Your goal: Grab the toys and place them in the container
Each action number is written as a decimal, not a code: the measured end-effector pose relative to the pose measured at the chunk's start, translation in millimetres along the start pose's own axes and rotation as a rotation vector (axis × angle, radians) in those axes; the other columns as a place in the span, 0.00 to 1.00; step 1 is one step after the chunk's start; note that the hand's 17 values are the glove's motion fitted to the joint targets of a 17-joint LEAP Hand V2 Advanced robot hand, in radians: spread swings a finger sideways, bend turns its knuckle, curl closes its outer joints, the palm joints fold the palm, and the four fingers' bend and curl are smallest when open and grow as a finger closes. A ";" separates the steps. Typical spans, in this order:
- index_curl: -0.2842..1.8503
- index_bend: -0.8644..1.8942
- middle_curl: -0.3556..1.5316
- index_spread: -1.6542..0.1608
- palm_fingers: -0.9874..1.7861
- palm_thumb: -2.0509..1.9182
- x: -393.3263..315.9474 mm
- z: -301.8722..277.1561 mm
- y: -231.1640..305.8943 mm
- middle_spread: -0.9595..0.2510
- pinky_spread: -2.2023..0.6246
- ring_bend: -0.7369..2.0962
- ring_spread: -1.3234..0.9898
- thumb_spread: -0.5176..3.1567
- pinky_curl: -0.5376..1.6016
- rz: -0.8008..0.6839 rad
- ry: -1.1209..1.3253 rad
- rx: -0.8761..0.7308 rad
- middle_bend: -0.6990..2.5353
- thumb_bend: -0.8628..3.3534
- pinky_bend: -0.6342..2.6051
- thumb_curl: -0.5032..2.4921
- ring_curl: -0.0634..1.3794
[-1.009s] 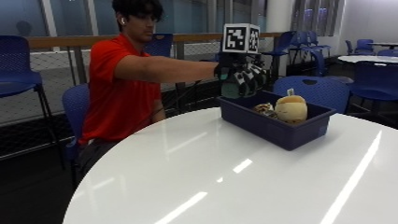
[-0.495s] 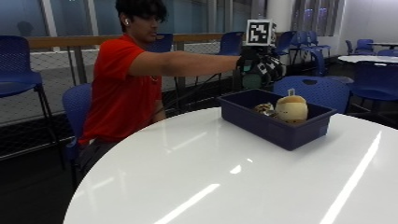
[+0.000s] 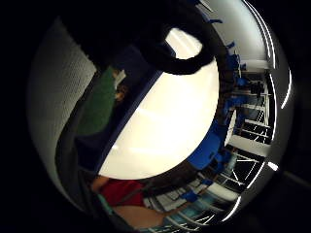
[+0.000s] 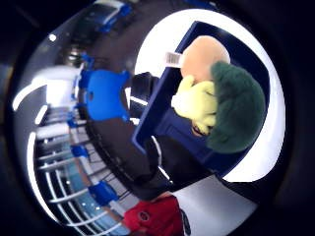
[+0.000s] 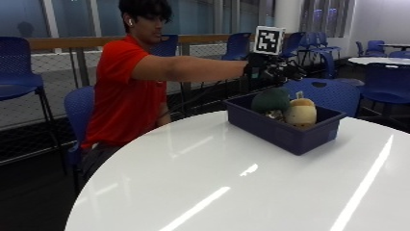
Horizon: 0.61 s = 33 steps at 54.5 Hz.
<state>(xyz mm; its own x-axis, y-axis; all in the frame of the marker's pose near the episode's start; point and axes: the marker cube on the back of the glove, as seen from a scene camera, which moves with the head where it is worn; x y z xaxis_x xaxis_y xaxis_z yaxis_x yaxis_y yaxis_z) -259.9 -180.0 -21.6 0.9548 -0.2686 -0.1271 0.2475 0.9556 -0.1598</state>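
Note:
My gloved right hand (image 5: 276, 71) hovers above the far end of the dark blue container (image 5: 282, 132) and holds nothing, its fingers relaxed. Inside the container a green plush toy (image 5: 270, 100) leans against a beige plush toy (image 5: 301, 113). In the thumb side palm view the green toy (image 4: 237, 112) lies in the container (image 4: 156, 114) beside a yellow plush (image 4: 196, 103) and the beige one (image 4: 204, 55). The little finger side palm view catches the green toy (image 3: 99, 104) near the container's wall.
The container stands on a round white table (image 5: 224, 183), near its far edge. The person sits behind the table on a blue chair (image 5: 78, 108). More blue chairs (image 5: 333, 94) and a railing stand behind.
The green plush toy now lies in the container, where it did not show before. The gloved hand has stayed raised above the container, holding nothing.

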 end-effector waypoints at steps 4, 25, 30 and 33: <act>0.45 0.30 0.54 0.69 0.25 0.52 6.4 -1.8 5.4 0.58 0.77 0.41 0.50 0.42 0.45 -0.009 -0.035 0.023 0.27 0.19 0.55 0.39 0.33; 0.30 0.35 0.46 0.73 0.29 0.50 121.8 37.1 55.4 0.71 0.81 0.36 0.57 0.42 0.42 0.219 -0.004 -0.002 0.27 0.19 0.51 0.30 0.30; 0.28 0.35 0.45 0.73 0.29 0.50 152.8 58.4 73.3 0.71 0.82 0.36 0.57 0.42 0.41 0.265 -0.005 -0.021 0.27 0.19 0.49 0.29 0.30; 0.27 0.35 0.44 0.73 0.29 0.50 169.9 69.1 83.0 0.72 0.82 0.35 0.57 0.42 0.41 0.285 -0.010 -0.029 0.27 0.19 0.48 0.28 0.30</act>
<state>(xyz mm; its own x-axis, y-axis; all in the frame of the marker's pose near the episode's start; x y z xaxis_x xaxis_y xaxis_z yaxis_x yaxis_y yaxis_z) -65.8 -137.9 11.1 0.9869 0.0113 -0.1610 -0.0353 0.9885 -0.1469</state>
